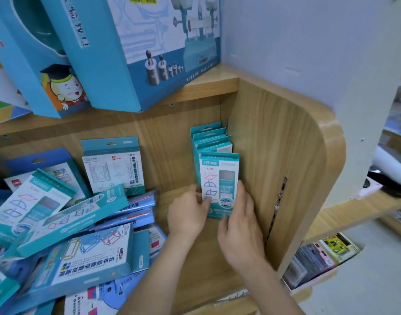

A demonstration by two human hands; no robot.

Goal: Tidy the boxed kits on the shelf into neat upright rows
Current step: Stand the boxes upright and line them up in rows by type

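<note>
A row of several teal boxed kits [212,142] stands upright against the right wall of the wooden shelf [190,258]. The front kit [220,176] of that row shows coloured shape outlines. My left hand [188,212] touches its lower left edge with the fingertips. My right hand [239,223] lies along its right side, fingers straight up the box edge and thumb under its bottom. At the left, a jumbled pile of teal and blue kits [65,230] lies flat and slanted. One kit [113,164] stands upright at the back.
The shelf's curved wooden side panel [285,178] closes off the right. An upper shelf holds large blue boxes [135,48] that overhang the row. Bare wood lies between the pile and the upright row. Other goods [320,258] sit lower right, outside the shelf.
</note>
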